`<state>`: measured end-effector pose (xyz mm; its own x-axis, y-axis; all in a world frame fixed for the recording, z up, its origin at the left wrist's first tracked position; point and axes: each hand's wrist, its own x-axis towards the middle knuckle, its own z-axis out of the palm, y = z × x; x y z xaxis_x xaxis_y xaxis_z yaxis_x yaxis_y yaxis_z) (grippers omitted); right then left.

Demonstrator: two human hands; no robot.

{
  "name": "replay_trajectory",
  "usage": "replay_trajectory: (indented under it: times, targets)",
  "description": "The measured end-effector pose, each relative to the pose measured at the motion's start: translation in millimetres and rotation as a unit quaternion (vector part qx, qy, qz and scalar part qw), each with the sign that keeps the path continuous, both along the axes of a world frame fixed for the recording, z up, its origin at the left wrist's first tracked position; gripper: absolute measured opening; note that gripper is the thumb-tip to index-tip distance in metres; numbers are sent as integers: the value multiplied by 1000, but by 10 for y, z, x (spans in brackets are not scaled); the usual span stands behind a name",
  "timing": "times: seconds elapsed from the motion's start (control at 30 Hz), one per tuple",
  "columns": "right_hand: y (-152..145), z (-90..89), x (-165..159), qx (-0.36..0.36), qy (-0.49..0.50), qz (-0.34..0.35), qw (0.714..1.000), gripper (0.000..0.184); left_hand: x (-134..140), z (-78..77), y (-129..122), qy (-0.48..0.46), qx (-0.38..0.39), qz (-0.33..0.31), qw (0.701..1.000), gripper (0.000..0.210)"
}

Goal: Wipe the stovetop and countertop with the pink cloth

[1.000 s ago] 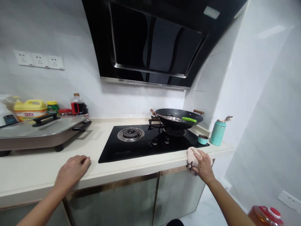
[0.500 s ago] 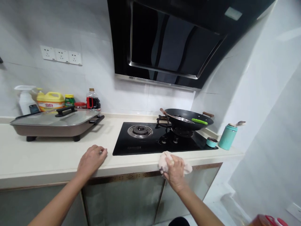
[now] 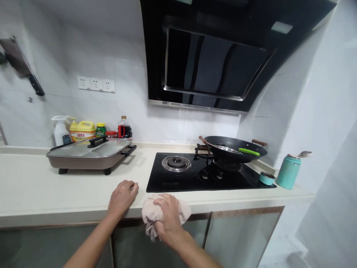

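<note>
I have the right hand clasping a bunched pink cloth at the front edge of the countertop: a wiping stroke, I judge, and another pass would call for even pressure, clear of the left hand, which rests curled, how tightly I cannot tell. Behind are the black hob, a wok, a pale wall and the dark hood.
</note>
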<state>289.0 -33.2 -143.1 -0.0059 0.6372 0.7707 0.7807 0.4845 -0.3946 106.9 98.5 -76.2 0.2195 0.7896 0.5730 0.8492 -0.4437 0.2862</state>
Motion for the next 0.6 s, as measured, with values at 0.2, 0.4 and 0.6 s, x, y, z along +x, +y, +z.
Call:
replay_trajectory:
  times: [0.2,0.4,0.6]
  targets:
    - [114,547,437,-85,230,108,963,65,-9,3,-18,-19,-10,3,1000,35]
    - [-4,398,1729,-123,116,-126,977,42,-7,3,-28,-30,-20,-4,999,37]
    - [-312,306,1960,-71,99,-178,977,56,1,-23,-25,-32,-12,-6,999,35]
